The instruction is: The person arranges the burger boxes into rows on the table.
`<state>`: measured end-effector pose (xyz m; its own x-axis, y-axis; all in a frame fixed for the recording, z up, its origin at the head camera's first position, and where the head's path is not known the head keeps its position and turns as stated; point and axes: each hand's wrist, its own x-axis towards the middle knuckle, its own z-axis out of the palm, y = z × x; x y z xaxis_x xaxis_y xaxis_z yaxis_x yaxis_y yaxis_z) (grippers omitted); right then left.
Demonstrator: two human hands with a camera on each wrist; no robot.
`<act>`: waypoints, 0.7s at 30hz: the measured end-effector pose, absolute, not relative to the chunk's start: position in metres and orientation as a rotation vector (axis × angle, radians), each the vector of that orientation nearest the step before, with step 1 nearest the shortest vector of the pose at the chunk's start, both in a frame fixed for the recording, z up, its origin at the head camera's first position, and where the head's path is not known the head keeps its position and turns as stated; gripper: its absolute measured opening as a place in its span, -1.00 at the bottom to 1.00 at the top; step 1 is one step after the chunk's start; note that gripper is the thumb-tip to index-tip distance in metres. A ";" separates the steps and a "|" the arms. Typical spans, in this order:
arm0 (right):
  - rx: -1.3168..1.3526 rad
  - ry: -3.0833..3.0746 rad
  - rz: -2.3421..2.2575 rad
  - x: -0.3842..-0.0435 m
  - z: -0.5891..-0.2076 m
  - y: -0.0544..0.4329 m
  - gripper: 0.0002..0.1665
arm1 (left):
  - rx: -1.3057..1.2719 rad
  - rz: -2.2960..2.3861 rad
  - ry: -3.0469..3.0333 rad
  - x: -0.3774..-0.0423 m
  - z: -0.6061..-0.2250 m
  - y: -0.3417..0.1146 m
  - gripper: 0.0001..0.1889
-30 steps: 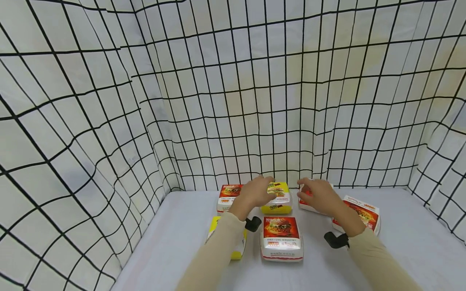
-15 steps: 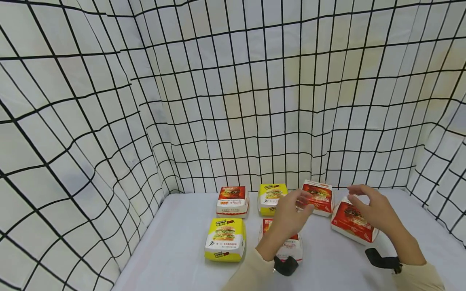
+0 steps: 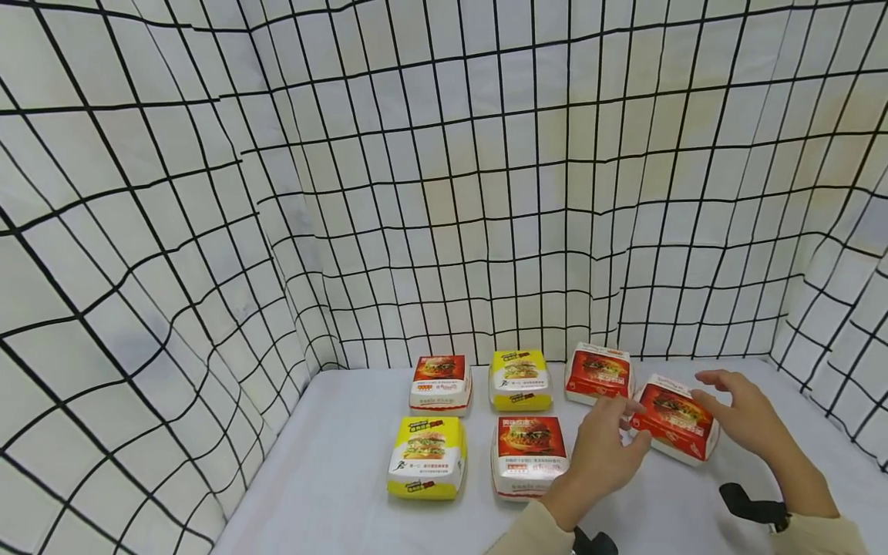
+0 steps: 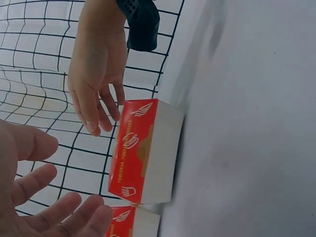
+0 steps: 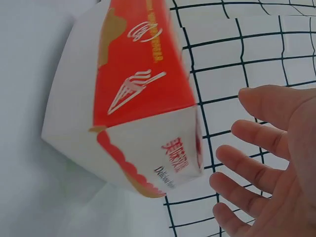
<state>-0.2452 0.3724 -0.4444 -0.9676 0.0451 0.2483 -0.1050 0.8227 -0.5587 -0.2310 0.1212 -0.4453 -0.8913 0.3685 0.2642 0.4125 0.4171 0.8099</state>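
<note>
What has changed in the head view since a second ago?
The left hand moved right, from beside the rear yellow burger box to the left side of the rightmost red burger box. The right hand moved right, from the rear-right red burger box to that rightmost box's right side. Neither hand visibly grips anything. All six boxes appear unmoved.

From farthest back, the head view looks forward and down across the flat white table (image 3: 312,478) toward a black-gridded white backdrop (image 3: 444,185); both wrist views, rolled sideways, closely share one red-and-white cardboard box (image 3: 674,420).
</note>
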 end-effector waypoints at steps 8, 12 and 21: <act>-0.011 -2.857 0.875 -0.247 -0.457 0.382 -0.23 | -0.549 -1.448 -2.840 -0.234 -0.469 0.139 -0.57; 0.006 -2.884 0.842 -0.246 -0.459 0.387 -0.22 | -0.530 -1.391 -2.919 -0.233 -0.475 0.140 -0.50; 0.020 -2.923 0.849 -0.247 -0.458 0.390 -0.22 | -0.519 -1.422 -2.988 -0.238 -0.481 0.140 -0.33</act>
